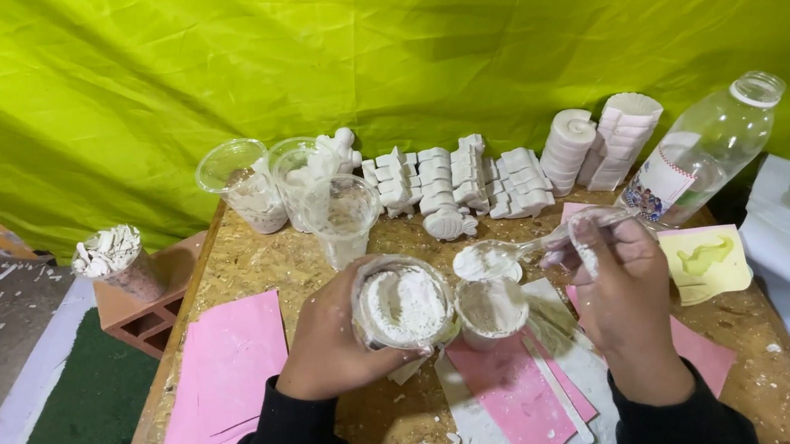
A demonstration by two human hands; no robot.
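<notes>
My left hand grips a clear plastic cup filled with white powder, tilted toward me. My right hand holds a plastic spoon heaped with white powder, its bowl hanging just above a second, smaller cup that stands beside the first on the table. Both hands are dusted with white powder. Black sleeves cover my wrists.
A chipboard table carries pink sheets, empty clear cups, rows of white cast pieces, stacked white moulds, a tilted clear bottle, a yellow mould and a white stick. A cup of white scraps stands on a brick at the left.
</notes>
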